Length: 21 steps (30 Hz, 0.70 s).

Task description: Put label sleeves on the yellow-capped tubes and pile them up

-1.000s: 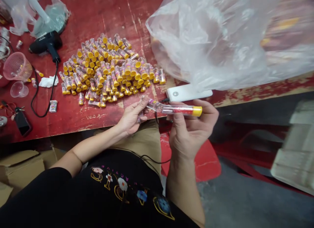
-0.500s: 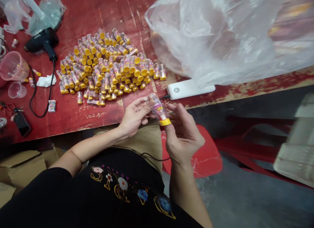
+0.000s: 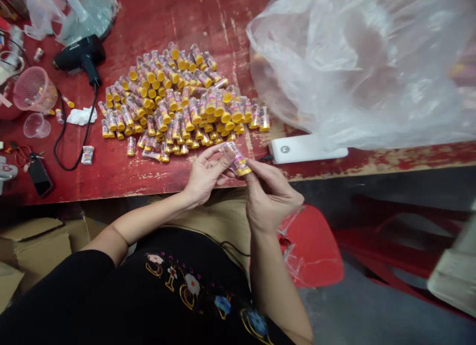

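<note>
Pinching one little tube (image 3: 238,159) in the frame's middle, left fingers (image 3: 224,162) hold its top and right fingers (image 3: 262,170) its yellow end (image 3: 244,171), probably so it won't wobble.

Scuffed red tabletop (image 3: 178,18): yellow-capped tubes (image 3: 193,112) piled middle, black heat gun (image 3: 84,55) far left, clear bag (image 3: 334,62) right, white device (image 3: 308,148) near right.

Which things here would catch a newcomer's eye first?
Probably the heap of clear, yellow-ended tubes on the red table, a little left of centre in the view. Next comes the big translucent plastic bag at upper right. Below the heap, near the table's front edge, the left hand and right hand hold a single tube between them.
</note>
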Available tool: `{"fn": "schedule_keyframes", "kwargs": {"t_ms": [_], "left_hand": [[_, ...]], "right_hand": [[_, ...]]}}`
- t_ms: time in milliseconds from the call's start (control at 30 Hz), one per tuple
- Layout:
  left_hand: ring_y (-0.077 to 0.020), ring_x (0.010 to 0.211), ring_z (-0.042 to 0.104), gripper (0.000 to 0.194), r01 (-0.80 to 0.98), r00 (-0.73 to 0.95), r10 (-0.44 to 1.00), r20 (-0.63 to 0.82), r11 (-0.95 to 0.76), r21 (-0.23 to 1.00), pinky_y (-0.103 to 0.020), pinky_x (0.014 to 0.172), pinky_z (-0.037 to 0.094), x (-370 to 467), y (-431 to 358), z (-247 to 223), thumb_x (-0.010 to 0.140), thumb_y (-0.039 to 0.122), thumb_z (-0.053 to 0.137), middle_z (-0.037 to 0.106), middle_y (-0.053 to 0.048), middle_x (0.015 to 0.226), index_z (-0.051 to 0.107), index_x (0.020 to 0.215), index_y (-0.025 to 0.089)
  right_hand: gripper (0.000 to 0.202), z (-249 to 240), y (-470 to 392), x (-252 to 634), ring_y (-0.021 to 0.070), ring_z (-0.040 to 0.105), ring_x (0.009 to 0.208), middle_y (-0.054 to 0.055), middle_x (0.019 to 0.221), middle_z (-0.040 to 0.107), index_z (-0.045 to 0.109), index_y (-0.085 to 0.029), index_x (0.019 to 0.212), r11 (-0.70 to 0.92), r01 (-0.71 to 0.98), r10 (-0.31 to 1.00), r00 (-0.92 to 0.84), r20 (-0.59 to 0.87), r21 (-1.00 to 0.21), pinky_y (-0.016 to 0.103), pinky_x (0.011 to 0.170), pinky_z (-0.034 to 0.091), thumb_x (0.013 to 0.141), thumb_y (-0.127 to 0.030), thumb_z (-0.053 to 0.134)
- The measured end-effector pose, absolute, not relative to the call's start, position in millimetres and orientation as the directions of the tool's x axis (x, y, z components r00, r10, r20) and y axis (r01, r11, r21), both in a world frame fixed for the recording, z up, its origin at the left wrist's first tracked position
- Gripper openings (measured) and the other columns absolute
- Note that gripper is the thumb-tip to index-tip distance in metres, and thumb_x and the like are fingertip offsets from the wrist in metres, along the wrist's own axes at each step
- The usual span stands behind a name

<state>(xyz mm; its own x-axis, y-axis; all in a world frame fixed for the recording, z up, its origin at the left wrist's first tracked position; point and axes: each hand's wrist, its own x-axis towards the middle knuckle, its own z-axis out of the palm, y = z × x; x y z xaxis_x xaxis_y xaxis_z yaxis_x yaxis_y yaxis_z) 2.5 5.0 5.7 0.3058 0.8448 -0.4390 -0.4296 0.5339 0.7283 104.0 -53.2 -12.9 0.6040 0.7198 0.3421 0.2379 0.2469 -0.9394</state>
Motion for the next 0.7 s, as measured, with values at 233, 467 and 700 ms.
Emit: {"fn": "schedule_keyframes", "kwargs": {"t_ms": [233, 467, 700], "left_hand": [[-0.0071, 0.065, 0.063, 0.032, -0.52, 0.133, 0.851, -0.508, 0.496, 0.695, -0.016, 0.054, 0.04, -17, 33, 19, 0.096, 0.042, 0.066, 0.074, -0.005, 0.089, 0.067, 0.115, 0.016], [-0.0151, 0.1, 0.072, 0.046, -0.586, 0.112, 0.848, -0.518, 0.478, 0.655, -0.025, 0.088, 0.05, -43, 27, 9, 0.089, 0.004, 0.055, 0.077, -0.01, 0.108, 0.055, 0.134, 0.013], [-0.0099, 0.089, 0.07, 0.062, -0.491, 0.19, 0.885, -0.425, 0.461, 0.74, -0.02, 0.082, 0.054, -40, 26, -15, 0.068, 0.018, 0.09, 0.076, -0.008, 0.116, 0.064, 0.125, 0.019]], "right_hand": [[0.015, -12, 37, 92, 0.0201, 0.074, 0.097, 0.003, 0.099, 0.077, 0.08, -0.026, 0.103, 0.343, 0.271, 0.748, 0.5, 0.436, -0.899, 0.042, 0.096, 0.062, 0.092, -0.028, 0.07], [0.028, 19, 50, 119, 0.0162, 0.073, 0.097, 0.007, 0.114, 0.075, 0.073, -0.021, 0.119, 0.287, 0.48, 0.798, 0.36, 0.484, -0.829, 0.035, 0.086, 0.063, 0.095, -0.033, 0.065], [0.027, 27, -5, 250, 0.019, 0.072, 0.086, 0.013, 0.1, 0.074, 0.071, -0.013, 0.108, -0.131, 0.62, 0.803, 0.524, 0.284, -0.774, 0.038, 0.083, 0.06, 0.096, -0.027, 0.052]]}}
